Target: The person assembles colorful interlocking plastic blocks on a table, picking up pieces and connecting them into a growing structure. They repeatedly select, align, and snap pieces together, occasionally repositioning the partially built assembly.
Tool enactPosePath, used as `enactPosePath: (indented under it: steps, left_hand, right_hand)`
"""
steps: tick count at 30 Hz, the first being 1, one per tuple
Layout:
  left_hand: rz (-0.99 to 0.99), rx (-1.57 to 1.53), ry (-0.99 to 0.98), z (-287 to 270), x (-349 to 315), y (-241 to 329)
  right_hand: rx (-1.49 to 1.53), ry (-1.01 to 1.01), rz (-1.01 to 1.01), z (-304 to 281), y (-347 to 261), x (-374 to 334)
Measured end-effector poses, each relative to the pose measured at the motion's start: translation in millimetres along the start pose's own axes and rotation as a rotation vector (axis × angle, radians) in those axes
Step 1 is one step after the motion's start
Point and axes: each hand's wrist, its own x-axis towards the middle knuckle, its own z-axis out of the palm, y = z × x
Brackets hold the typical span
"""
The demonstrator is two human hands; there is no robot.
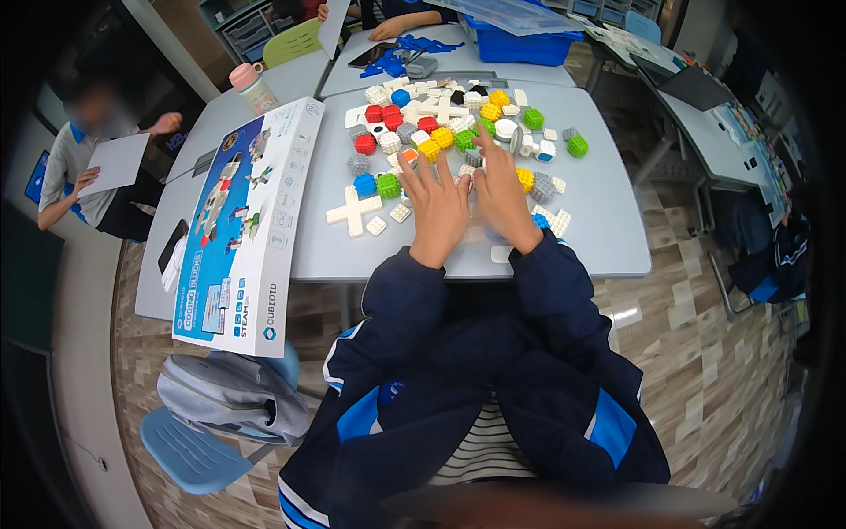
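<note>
My left hand (438,212) is held over the near side of a pile of building blocks, fingers stretched out and apart. Close beside it, my right hand (506,196) reaches forward with its fingers extended; I see nothing held in either. An orange-and-white block (409,157) lies at the left fingertips. Left of that hand are a green block (388,185), a blue block (365,183) and a white cross-shaped piece (353,210). Around the right hand lie a yellow block (526,180), a grey block (543,189) and a blue block (540,221). My palms hide some pieces.
A large blue-and-white box (242,220) lies along the table's left side, near a pink-lidded bottle (254,88). A blue bin (520,44) stands at the back. A grey backpack (229,397) rests on a blue chair. One person stands at left holding paper; another sits opposite.
</note>
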Motion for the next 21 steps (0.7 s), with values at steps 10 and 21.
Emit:
enactPosePath:
  steps: [10, 21]
  left_hand:
    - [-0.079, 0.01, -0.057, -11, 1, 2]
    - [-0.019, -0.012, 0.051, -8, -1, -4]
  right_hand:
    - [-0.545, 0.024, -0.086, 11, -9, 7]
    - [-0.271, 0.108, -0.1, 13, 6, 8]
